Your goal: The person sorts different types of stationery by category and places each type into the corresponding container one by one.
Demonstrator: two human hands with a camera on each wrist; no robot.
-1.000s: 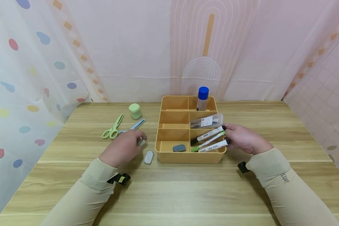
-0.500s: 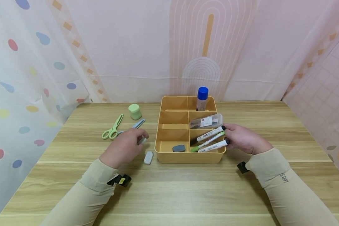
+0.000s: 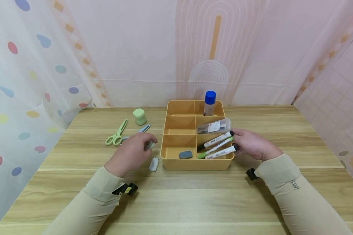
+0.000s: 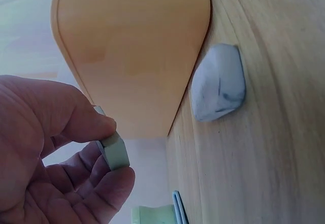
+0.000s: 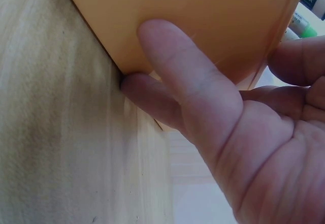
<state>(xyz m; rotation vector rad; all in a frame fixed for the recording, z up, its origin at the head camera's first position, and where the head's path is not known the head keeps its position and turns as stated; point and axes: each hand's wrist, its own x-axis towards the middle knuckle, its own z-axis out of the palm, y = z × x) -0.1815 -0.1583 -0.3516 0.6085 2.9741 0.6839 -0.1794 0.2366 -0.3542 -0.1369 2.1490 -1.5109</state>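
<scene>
My left hand (image 3: 132, 152) pinches a small pale green eraser (image 4: 116, 152) between thumb and finger, raised above the table just left of the organizer box. Below it on the table lies a grey-white eraser (image 3: 154, 164), smudged on top in the left wrist view. The yellow-orange organizer box (image 3: 194, 164) has several compartments; a dark grey eraser (image 3: 185, 154) sits in the front left one. My right hand (image 3: 254, 143) touches the box's right outer wall, its fingers extended along it. Beside that hand, markers (image 3: 222, 152) and a green pen (image 3: 216, 148) lean out of the front right compartment.
A clear plastic case (image 3: 214, 126) and a blue-capped glue stick (image 3: 210, 103) stand in the box's right compartments. Green scissors (image 3: 117, 133), blue scissors (image 3: 144, 128) partly behind my left hand, and a green waisted object (image 3: 140, 117) lie left. A patterned curtain (image 3: 141, 58) hangs behind.
My left hand has moved slightly right, toward the box, with the pale eraser in its fingers. The right hand stays against the box's side.
</scene>
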